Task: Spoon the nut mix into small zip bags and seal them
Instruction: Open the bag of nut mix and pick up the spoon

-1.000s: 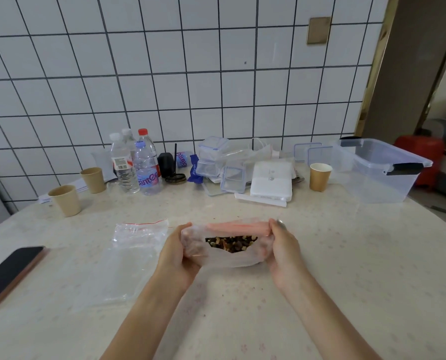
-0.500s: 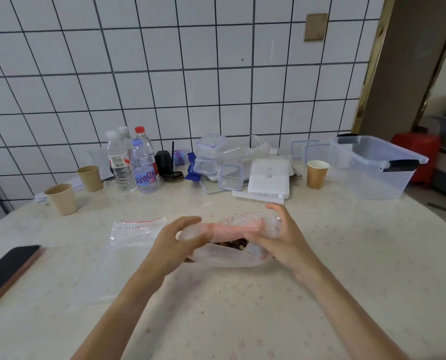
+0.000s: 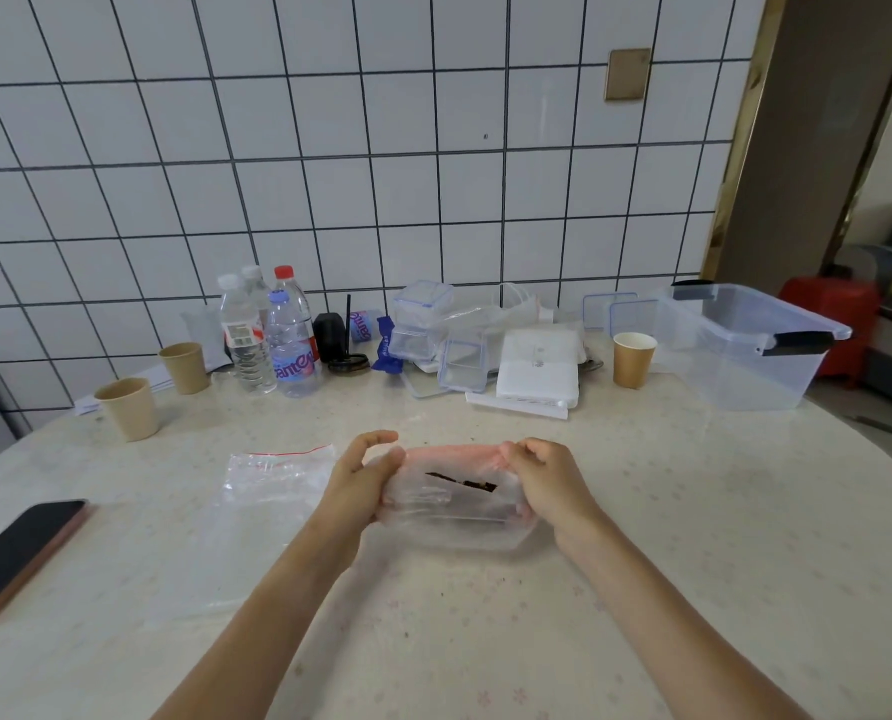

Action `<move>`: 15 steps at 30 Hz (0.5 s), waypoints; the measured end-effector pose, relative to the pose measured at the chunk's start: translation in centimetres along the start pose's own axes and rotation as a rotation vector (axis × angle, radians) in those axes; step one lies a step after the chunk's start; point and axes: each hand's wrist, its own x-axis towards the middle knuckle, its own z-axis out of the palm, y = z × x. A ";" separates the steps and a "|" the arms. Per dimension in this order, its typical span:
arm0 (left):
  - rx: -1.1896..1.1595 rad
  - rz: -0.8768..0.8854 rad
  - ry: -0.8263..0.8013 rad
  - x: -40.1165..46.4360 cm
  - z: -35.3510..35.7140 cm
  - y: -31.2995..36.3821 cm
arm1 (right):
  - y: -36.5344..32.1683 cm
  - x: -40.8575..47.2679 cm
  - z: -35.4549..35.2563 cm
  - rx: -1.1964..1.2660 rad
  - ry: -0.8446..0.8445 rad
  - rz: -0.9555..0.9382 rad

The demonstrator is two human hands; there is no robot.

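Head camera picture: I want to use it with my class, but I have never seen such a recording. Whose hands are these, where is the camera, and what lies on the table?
There is no machine: a person wears a camera on the head, looking forward and down. The left hand and right hand grip the ends of a small zip bag holding dark nut mix. Left of it an empty zip bag lies flat on the table, with a phone beyond. At the back stand paper cups, water bottles, small plastic containers and a clear storage bin.

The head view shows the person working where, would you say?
Probably a home kitchen or dining corner: a white tiled wall, a pale table with water bottles and paper cups.
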 end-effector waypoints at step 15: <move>0.665 0.068 0.221 -2.4 -2.1 0.5 | -0.6 -2.5 -3.3 -0.095 -0.037 0.229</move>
